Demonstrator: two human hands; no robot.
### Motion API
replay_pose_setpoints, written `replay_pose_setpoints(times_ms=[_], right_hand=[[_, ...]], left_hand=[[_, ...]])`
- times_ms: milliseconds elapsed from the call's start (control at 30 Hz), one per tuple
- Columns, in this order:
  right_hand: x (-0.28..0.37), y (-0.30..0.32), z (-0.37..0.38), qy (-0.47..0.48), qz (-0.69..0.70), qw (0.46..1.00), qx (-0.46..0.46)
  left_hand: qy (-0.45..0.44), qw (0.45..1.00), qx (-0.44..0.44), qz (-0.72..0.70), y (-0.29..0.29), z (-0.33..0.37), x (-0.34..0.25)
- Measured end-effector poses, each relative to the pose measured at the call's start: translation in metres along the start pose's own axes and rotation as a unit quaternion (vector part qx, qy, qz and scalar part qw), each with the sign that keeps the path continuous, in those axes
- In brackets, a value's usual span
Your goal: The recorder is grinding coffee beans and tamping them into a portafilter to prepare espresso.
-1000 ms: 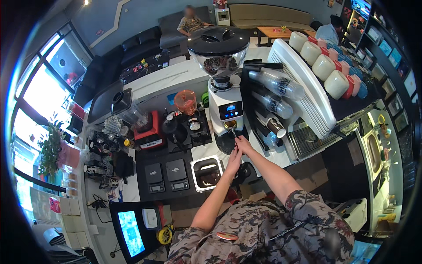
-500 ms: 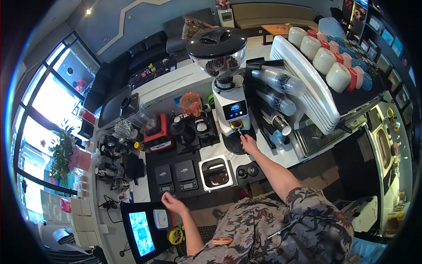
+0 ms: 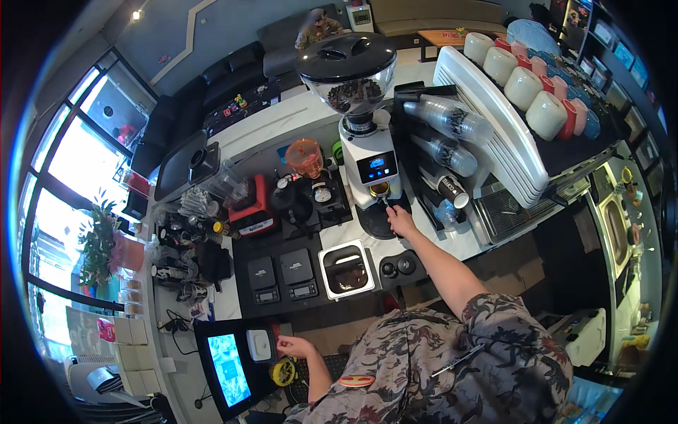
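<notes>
A black-and-white coffee grinder (image 3: pixel 366 134) with beans in its clear hopper stands on the counter. Under its spout sits a portafilter (image 3: pixel 379 189), its basket toward the chute. My right hand (image 3: pixel 401 220) is closed around the portafilter's handle, which the fingers mostly cover. Lower left, my left hand (image 3: pixel 298 347) is by a small white box-shaped device (image 3: pixel 260 345) beside a lit screen (image 3: pixel 228 367). Its fingers stretch loosely toward that device with nothing visible in them; whether they touch it I cannot tell.
A knock-out bin with a steel rim (image 3: pixel 346 244), black tampers (image 3: pixel 405 263) and two black scales (image 3: pixel 298 272) line the near counter. Stacked plastic cups (image 3: pixel 448 120) lean right of the grinder, next to an espresso machine (image 3: pixel 498 141) topped with cups. A red blender (image 3: pixel 252 212) stands left.
My left hand has moved down and slightly right, from near the scales to beside the white device. My right hand stays on the portafilter handle. The view has shifted slightly.
</notes>
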State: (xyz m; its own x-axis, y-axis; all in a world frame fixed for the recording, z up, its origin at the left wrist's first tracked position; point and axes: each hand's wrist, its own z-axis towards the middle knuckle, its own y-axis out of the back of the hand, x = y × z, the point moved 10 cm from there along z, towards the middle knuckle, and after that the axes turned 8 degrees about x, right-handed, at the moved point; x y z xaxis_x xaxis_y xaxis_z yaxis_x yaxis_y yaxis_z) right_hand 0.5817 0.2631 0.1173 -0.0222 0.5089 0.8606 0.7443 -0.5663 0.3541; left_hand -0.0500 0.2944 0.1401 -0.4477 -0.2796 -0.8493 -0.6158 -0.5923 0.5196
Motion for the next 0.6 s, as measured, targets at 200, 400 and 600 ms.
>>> replay_pose_setpoints(times_ms=[200,400,600], right_hand=[[0.021,-0.003,-0.011,-0.019,0.013,0.998,0.05],[0.007,0.013,-0.01,-0.023,0.069,0.997,0.024],[0.016,-0.004,-0.014,0.001,0.093,0.994,0.048]], left_hand=[[-0.089,0.901,0.375,0.199,-0.065,-0.046,0.129],[-0.033,0.714,0.688,0.126,-0.113,-0.148,0.15],[0.065,0.716,0.651,0.244,-0.124,-0.135,0.158]])
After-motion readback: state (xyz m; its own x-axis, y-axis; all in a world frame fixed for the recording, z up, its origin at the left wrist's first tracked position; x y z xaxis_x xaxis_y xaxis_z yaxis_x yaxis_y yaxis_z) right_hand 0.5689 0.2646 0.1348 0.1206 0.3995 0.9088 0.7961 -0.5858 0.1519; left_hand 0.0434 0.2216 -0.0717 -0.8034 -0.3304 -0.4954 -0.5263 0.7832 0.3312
